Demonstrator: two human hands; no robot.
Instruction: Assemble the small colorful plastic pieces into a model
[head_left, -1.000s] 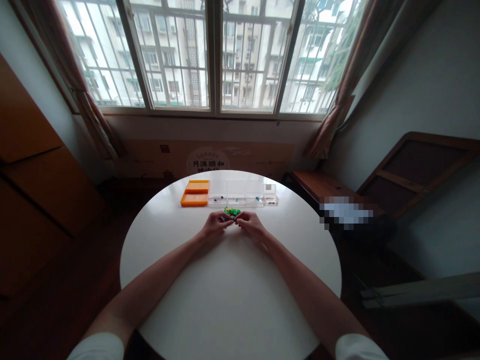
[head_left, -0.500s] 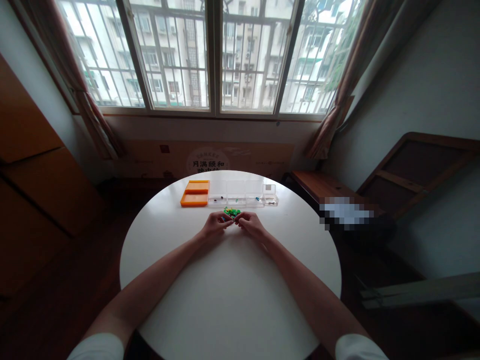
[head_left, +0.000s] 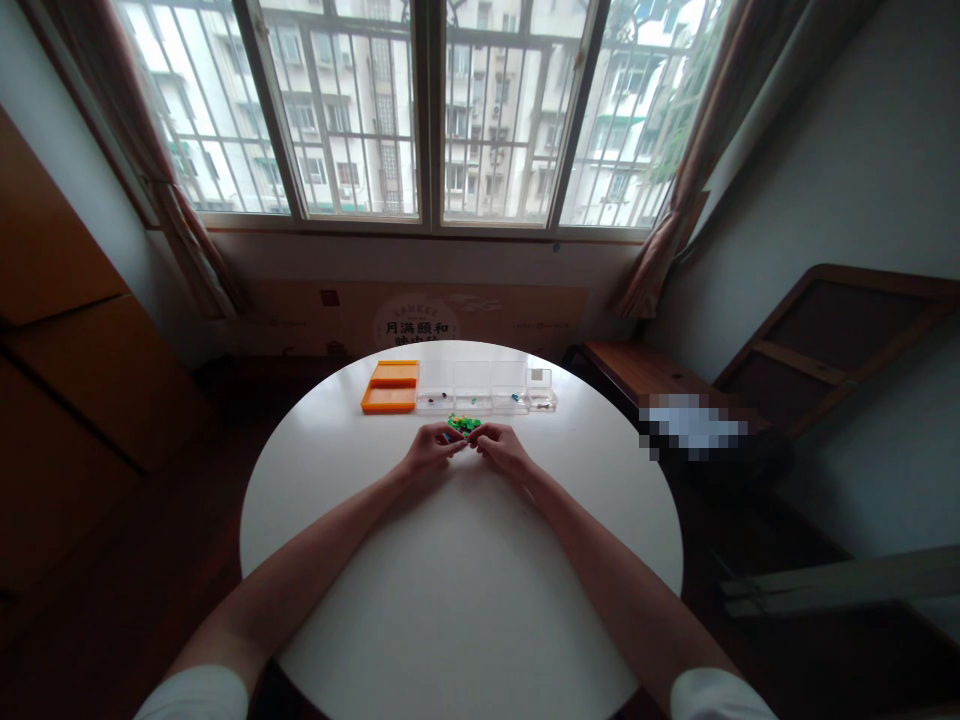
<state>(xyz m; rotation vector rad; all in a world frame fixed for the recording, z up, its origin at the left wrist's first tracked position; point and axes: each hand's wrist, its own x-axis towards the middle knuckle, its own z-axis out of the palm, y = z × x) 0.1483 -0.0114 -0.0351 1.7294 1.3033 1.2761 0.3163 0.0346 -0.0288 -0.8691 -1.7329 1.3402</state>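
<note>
Both my hands rest on a round white table (head_left: 457, 590), fingertips meeting at a small heap of green pieces (head_left: 464, 423). My left hand (head_left: 431, 447) is curled, its fingertips pinched at the heap's left edge on something too small to name. My right hand (head_left: 501, 447) is curled the same way, fingers pressed together at the heap's right edge. Just beyond the heap stands a row of clear plastic boxes (head_left: 485, 388) with a few small dark bits inside, and an orange tray (head_left: 391, 388) to their left.
A wide barred window (head_left: 431, 110) fills the far wall, with curtains at both sides. A cardboard box (head_left: 409, 318) stands below it. A wooden cabinet (head_left: 67, 330) is on the left, and a wooden bench (head_left: 645, 370) and leaning frame on the right.
</note>
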